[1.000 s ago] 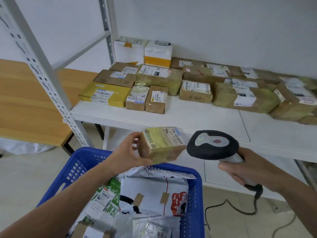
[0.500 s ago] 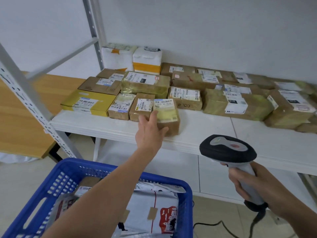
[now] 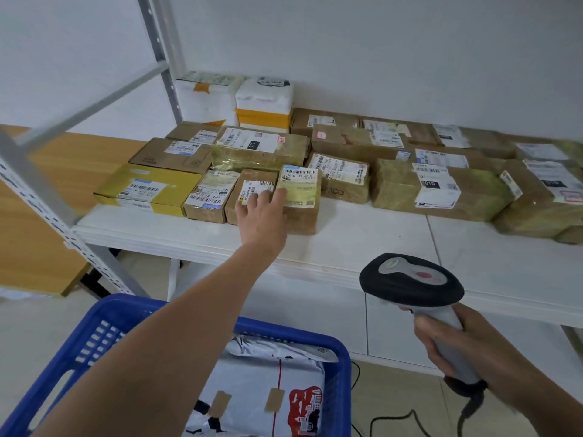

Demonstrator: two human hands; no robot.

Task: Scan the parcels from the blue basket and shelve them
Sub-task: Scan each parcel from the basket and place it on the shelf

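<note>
The small tape-wrapped parcel sits in the front row of the white shelf, touching a small cardboard box at its 9 o'clock. The left hand lies against it, fingers straight and loosely spread, tips on its label. At 4 o'clock the right hand curls round the barcode scanner. At 7 o'clock the blue basket holds a white mailer bag.

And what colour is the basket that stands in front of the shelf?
The basket is plain blue, with slotted walls. The head view, the only one, shows it.
</note>
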